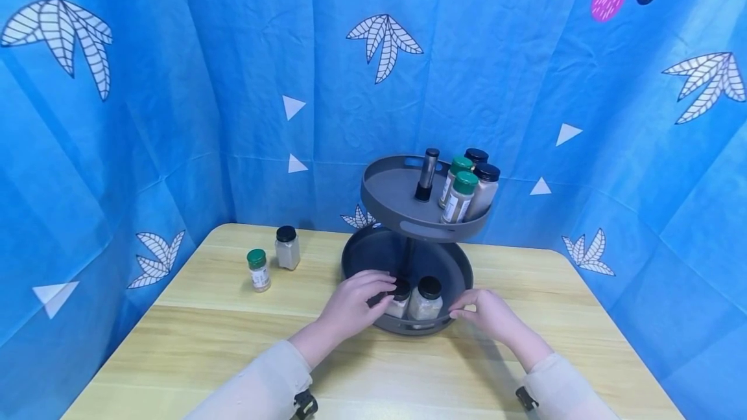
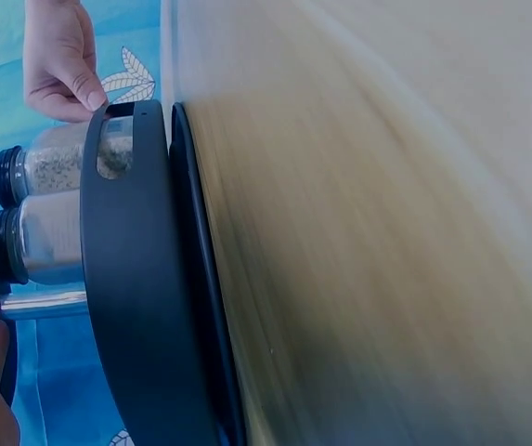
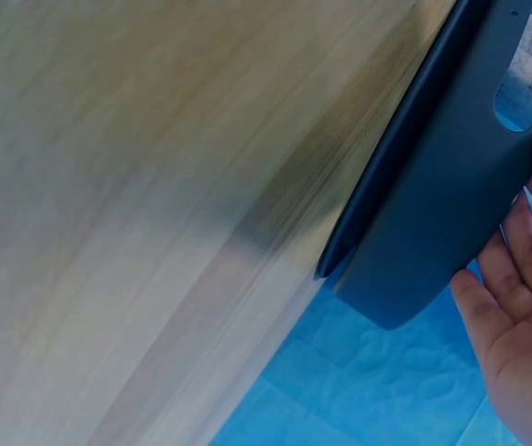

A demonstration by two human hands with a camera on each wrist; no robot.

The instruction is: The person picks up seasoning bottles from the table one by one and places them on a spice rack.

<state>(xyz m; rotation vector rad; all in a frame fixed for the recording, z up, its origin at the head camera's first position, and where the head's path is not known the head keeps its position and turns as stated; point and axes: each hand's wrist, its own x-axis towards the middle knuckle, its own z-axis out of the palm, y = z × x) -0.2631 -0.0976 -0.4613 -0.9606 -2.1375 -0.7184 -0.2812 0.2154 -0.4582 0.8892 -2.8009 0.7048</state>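
A two-tier dark grey turntable organizer stands on the table. Two black-capped spice jars, the left one and the right one, stand side by side at the front of its lower tray. My left hand holds the left jar by its cap; fingertips show at that cap in the left wrist view. On the right, my right hand pinches the lower tray's rim, its fingers against the wall near the oval cutout in the right wrist view.
The upper tier carries a green-capped bottle and several other jars beside the central post. At the table's left stand another green-capped bottle and a black-capped jar. A blue patterned curtain surrounds the table.
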